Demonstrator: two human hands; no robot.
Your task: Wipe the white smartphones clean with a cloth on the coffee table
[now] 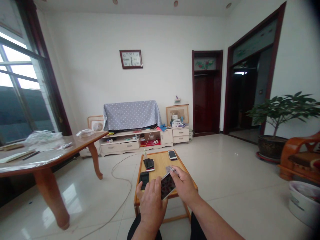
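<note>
My left hand is closed around a smartphone, holding it tilted above the near edge of a small wooden table. My right hand pinches a small silvery object just over the phone's top edge; I cannot make out what it is. On the table lie a black phone at the near left, a stack of dark phones in the middle, and a white phone at the far right.
A large wooden table with plastic bags stands at the left. A cable trails over the tiled floor. A TV stand with a covered screen lines the far wall. At the right are a potted plant, a wooden chair and a basin.
</note>
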